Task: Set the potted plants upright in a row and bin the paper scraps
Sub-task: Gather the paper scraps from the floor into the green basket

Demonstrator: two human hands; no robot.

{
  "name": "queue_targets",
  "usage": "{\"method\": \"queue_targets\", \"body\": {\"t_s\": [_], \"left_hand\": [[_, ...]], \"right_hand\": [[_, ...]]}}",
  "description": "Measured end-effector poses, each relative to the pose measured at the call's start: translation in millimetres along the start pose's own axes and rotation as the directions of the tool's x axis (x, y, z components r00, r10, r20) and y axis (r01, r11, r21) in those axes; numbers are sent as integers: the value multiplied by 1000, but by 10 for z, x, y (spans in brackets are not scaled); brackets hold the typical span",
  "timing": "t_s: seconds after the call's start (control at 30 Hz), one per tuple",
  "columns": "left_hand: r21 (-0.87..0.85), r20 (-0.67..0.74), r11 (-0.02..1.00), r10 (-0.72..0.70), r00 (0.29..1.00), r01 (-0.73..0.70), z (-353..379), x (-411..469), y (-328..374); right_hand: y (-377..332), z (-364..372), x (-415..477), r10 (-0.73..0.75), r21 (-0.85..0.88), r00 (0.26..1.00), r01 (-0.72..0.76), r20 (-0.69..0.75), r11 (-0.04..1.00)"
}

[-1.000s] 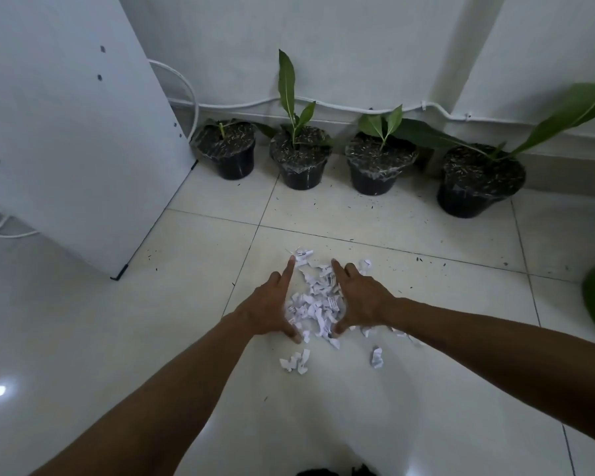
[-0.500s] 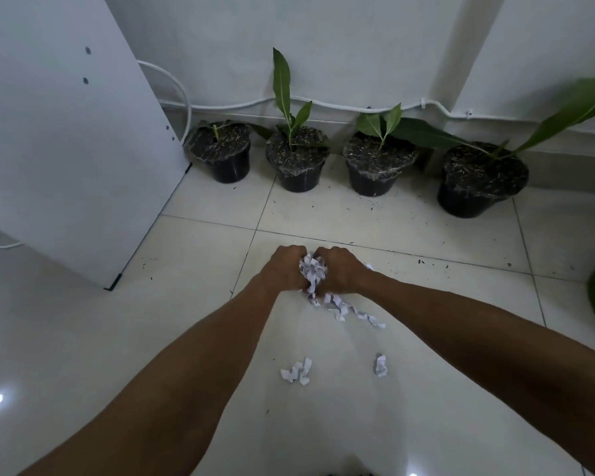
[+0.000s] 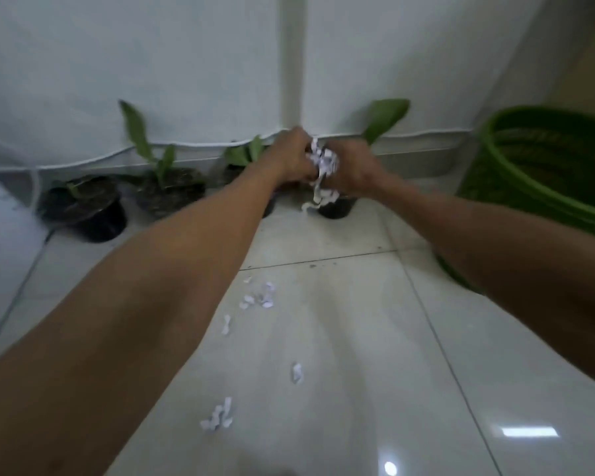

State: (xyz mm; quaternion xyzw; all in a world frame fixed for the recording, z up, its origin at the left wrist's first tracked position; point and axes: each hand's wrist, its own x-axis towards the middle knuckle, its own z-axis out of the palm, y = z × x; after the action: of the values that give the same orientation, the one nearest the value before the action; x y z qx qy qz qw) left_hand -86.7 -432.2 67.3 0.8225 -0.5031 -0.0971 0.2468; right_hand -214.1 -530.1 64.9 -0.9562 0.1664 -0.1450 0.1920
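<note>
While both hands squeeze the paper scraps (image 3: pixel 323 163) up high | left hand (image 3: pixel 291 156), right hand (image 3: pixel 352 170) closed on them | light, loose, drop easily; cup underneath | some lie on floor (image 3: pixel 358 338)

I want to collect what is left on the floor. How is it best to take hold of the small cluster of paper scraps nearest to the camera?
The nearest cluster of scraps lies flat and loose on the smooth tile floor, with no edge to pinch. Probably best to come from above, sweep the fingers in from both sides to bunch the scraps, then lift. Both hands are full now: the left hand and right hand press a paper bundle between them.
</note>
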Motion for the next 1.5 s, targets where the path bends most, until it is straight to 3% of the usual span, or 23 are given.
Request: {"method": "queue_targets", "body": {"t_s": [0.13,0.23,0.37,0.43,0.53,0.63,0.77,0.9,1.0,1.1,1.2,1.3,1.33,1.4,1.5], "left_hand": [[-66,-80,980,182,980,-187,24,646,1148],[-118,-160,945,285,945,-305,241,925,1984],[-157,-216,899,372,903,-409,806,1041,2782],[-170,-107,890,411,905,-424,1144,1066,2981],[-21,235,914,398,887,-405,1522,1058,3083],[93,319,934,301,899,-346,1587,1044,3004],[66,202,938,323,925,-341,1438,1049,2823],[75,-20,928,367,930,-364,1225,1031,2502],[56,-159,933,361,919,-357,1106,970,1992],[70,-154,949,316,936,-309,1051,688,1194],[178,-25,962,214,976,-207,1045,88,249],[323,210,936,74,975,-141,998,-783,-548],[348,280,928,30,960,-131,973,-1121,-757],[389,370,913,-31,929,-124,944,-1760,-1040],[406,457,911,-135,879,-72,865,-2626,-1313]], "right_hand": [[498,-1088,-203,201,-186,963,-234,-182,954],[925,-1706,-480,339,-153,896,-392,-286,907],[2528,-2026,-644,504,-170,815,-561,-287,810],[2668,-1996,-928,600,-168,751,-652,-276,740],[2063,-1912,-1375,714,-244,668,-743,-210,624],[2035,-1849,-1545,756,-213,625,-779,-194,589],[2051,-1878,-1554,738,-172,640,-768,-214,616],[1807,-1863,-1316,679,21,640,-722,-359,692],[1531,-1628,-995,506,34,711,-564,-488,825],[1226,-1148,-698,285,-87,814,-377,-505,922],[871,-431,-555,173,-142,925,-233,-339,962],[519,393,-677,130,-128,987,-118,97,985],[403,649,-754,85,-130,954,-49,288,990],[202,1040,-956,-30,-111,787,125,616,986],[-74,1513,-1208,-144,-43,517,333,844,942]]}}
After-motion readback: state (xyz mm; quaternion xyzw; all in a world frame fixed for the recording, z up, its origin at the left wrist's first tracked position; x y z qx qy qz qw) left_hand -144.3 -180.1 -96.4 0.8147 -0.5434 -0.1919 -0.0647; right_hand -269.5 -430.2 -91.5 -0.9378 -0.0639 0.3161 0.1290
